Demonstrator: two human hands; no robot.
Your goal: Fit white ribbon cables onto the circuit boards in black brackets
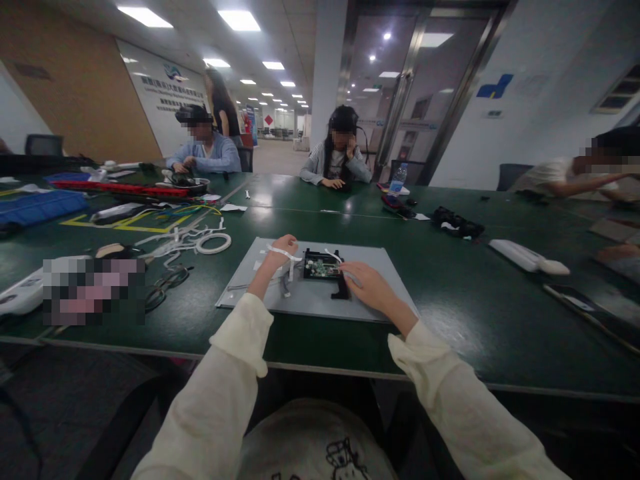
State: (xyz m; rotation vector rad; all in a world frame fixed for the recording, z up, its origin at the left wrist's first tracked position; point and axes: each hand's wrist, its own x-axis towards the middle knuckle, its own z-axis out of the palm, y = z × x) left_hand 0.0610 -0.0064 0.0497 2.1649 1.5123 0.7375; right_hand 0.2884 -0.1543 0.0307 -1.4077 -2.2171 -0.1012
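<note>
A shallow black housing (306,272) with a green circuit board (323,268) in it lies on a grey mat (240,283) in front of me. My right hand (369,285) reaches over its right side, fingertips drawn together at the edge; a short white strip (332,255) runs up to them. What they grip is too small to make out. To the left of the housing is my left hand (281,253), fingers curled, their contents hidden. A white band crosses this hand and hangs beside grey ribbon-like pieces (286,285). A black bracket-like part (341,291) sits below the housing.
Left of the mat lie a white cable coil (214,243), dark-rimmed glasses (167,287) and a blue tray (40,208). A white device (527,257) and a dark flat object (595,310) are at right. A water bottle (399,180) stands farther back. Other people sit around the green table (465,293).
</note>
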